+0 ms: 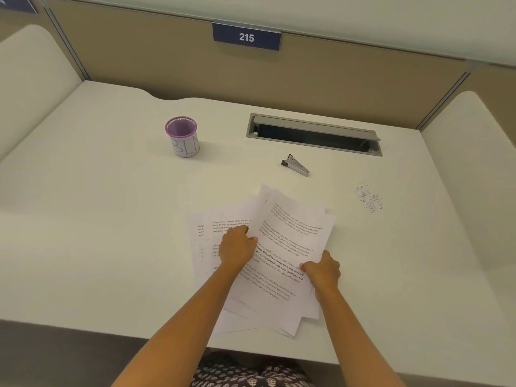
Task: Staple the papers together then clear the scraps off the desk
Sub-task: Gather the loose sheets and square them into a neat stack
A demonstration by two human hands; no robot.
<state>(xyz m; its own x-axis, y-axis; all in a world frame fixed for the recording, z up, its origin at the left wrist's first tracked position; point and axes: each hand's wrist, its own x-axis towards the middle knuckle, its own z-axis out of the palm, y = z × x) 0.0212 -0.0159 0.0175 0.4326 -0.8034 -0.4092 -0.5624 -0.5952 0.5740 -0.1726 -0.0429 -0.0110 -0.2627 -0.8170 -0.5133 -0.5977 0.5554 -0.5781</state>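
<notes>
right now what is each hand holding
Left hand: closed, pinching the papers.
Right hand: closed, gripping the right edge of the same papers.

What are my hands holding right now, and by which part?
Both hold the papers: the left hand grips the left edge of the upper sheets, and the right hand pinches their right edge.

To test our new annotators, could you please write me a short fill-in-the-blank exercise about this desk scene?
1. The purple-rimmed cup is marked ____.
2. The sign on the partition reads ____.
3. The scraps lie to the ____ of the stapler.
4. The left hand and the right hand both hold the ____.

Missing words: BIN; 215; right; papers.
</notes>
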